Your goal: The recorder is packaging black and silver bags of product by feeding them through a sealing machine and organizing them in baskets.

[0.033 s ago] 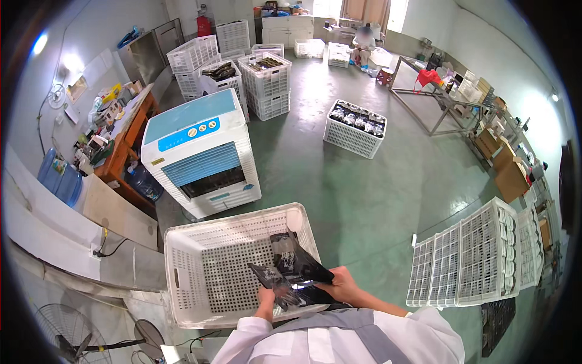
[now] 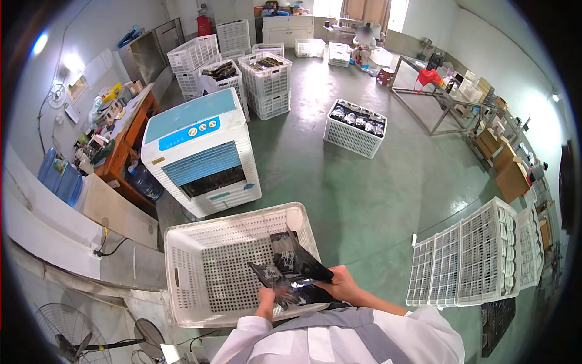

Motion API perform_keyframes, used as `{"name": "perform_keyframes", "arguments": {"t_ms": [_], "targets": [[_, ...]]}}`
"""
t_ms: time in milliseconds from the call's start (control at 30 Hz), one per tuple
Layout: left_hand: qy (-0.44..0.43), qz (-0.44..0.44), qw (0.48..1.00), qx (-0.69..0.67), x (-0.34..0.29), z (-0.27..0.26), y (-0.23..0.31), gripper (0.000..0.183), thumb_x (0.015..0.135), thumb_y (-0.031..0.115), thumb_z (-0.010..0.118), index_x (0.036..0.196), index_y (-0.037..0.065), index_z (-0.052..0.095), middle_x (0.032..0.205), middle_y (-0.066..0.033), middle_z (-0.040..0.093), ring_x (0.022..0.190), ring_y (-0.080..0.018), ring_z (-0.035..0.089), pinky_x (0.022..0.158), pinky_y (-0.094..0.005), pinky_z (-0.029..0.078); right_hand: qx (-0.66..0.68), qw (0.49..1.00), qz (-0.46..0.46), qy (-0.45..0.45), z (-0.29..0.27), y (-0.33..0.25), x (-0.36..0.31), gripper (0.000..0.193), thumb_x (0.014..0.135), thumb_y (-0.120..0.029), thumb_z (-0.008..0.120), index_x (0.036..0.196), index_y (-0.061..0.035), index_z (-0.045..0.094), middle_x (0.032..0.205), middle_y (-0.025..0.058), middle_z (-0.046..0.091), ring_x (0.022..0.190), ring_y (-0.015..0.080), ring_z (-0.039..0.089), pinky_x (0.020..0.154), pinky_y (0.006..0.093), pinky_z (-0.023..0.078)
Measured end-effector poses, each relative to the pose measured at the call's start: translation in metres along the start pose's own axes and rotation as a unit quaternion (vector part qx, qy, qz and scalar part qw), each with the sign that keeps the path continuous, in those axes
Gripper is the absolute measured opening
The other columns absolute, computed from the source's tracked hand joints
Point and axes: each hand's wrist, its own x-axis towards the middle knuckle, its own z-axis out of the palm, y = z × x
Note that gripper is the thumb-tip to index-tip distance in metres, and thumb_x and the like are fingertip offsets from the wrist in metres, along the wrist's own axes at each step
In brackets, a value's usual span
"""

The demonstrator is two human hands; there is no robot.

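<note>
The left hand [image 2: 265, 298] and right hand [image 2: 344, 284] grasp pale-printed black bags [image 2: 295, 256] over the white crate [image 2: 212, 239], toward four o'clock. A cooler [image 2: 209, 165] with a marked blue panel [image 2: 174, 140] stands at eleven.

Right here by me, the person's left hand [image 2: 265, 296] and right hand [image 2: 344, 284] grip glossy black plastic pouches [image 2: 293, 255] over a white perforated plastic crate [image 2: 171, 273], the right hand at the pouches' right side. Just beyond the crate stands a blue-and-white air cooler [image 2: 209, 161] with 3 dials, and out on the green floor [image 2: 357, 209] a smaller white crate [image 2: 353, 143] holds rows of dark packs [image 2: 357, 119]. Across the room, 1 co-worker [image 2: 364, 43] sits near white crates.
</note>
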Motion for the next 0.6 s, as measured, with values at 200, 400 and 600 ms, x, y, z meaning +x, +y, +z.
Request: {"name": "perform_keyframes", "arguments": {"t_ms": [200, 400, 600], "targets": [[-0.056, 0.014, 0.993, 0.103, -0.017, -0.001, 0.007, 0.037, 0.081, 0.029, 0.065, 0.097, -0.005, 0.065, 0.085, -0.0171, 0.068, 0.075, -0.0269, 0.068, 0.06, -0.0374, 0.054, 0.009, 1.0, -0.01, 0.023, 0.006, 0.006, 0.006, 0.015, 0.076, -0.006, 0.068, 0.09, 0.0002, 0.065, 0.067, 0.0153, 0.059, 0.055, 0.0141, 0.047, 0.057, 0.0295, 0.045], [-0.1, -0.004, 0.994, 0.044, -0.027, -0.007, 0.008, 0.044, 0.08, 0.032, 0.068, 0.102, -0.006, 0.063, 0.091, -0.014, 0.068, 0.076, -0.0273, 0.068, 0.061, -0.0376, 0.055, 0.008, 0.998, -0.039, 0.04, 0.013, 0.007, 0.018, 0.015, 0.078, -0.013, 0.069, 0.087, -0.0013, 0.065, 0.065, 0.0171, 0.058, 0.051, 0.0238, 0.049, 0.055, 0.0318, 0.045], [-0.103, -0.003, 0.994, 0.023, -0.033, -0.013, 0.016, 0.041, 0.081, 0.032, 0.067, 0.101, -0.003, 0.059, 0.09, -0.0142, 0.065, 0.069, -0.028, 0.065, 0.055, -0.0436, 0.054, -0.053, 0.994, -0.039, 0.085, 0.029, 0.024, 0.032, 0.024, 0.077, -0.026, 0.069, 0.075, -0.003, 0.063, 0.063, 0.0196, 0.054, 0.059, 0.0389, 0.05, 0.053, 0.0407, 0.043]]}}
